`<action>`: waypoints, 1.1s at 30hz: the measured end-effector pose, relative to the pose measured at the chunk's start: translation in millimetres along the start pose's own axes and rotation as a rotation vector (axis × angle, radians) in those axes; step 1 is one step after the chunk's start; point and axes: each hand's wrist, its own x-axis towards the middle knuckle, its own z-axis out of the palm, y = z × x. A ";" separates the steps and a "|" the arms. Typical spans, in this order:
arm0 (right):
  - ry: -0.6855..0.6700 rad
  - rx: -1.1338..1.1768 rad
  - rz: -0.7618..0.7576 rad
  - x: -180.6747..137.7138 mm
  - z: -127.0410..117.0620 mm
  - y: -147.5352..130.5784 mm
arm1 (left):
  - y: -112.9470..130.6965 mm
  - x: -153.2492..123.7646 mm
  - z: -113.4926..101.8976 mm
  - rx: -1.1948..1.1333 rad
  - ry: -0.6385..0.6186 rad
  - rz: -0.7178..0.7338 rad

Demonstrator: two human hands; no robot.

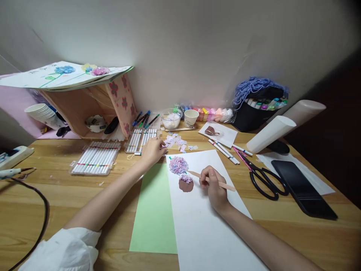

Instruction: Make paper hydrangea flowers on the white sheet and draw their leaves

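Observation:
My right hand grips a flat wooden craft stick, its pointed tip by the flower shapes on the white paper. The upper shape is a round cluster of pink, lilac and blue paper bits. Below it lies a brown round patch with paper bits along its top. My left hand rests beside a loose pile of torn paper scraps, fingers curled together. Whatever is between those fingertips is hidden. A green sheet lies partly under the white paper.
Marker sets lie left of my left hand. A glass bowl and paper cup stand behind the scraps. Scissors, a black phone and a white roll are at right. A cable curves at left.

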 end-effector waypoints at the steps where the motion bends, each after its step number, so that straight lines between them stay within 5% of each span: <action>1: -0.003 0.000 -0.006 -0.1 0.1 0.0 | 2.0 2.1 -0.4 0.015 0.000 -0.001; 14: -0.033 0.013 -0.039 0.3 -1.1 1.0 | 22.3 20.7 11.1 0.127 0.012 0.126; 20: 0.034 0.027 -0.062 0.6 -1.2 -1.1 | 26.9 -22.1 -10.8 -0.274 0.061 0.217; 26: 0.049 0.036 -0.064 1.6 -1.2 -2.5 | 27.6 -63.1 -9.5 -0.975 -0.328 -0.156; 33: 0.057 0.064 -0.093 2.2 -1.1 -2.6 | 29.2 -76.2 -1.5 -1.071 -0.418 -0.287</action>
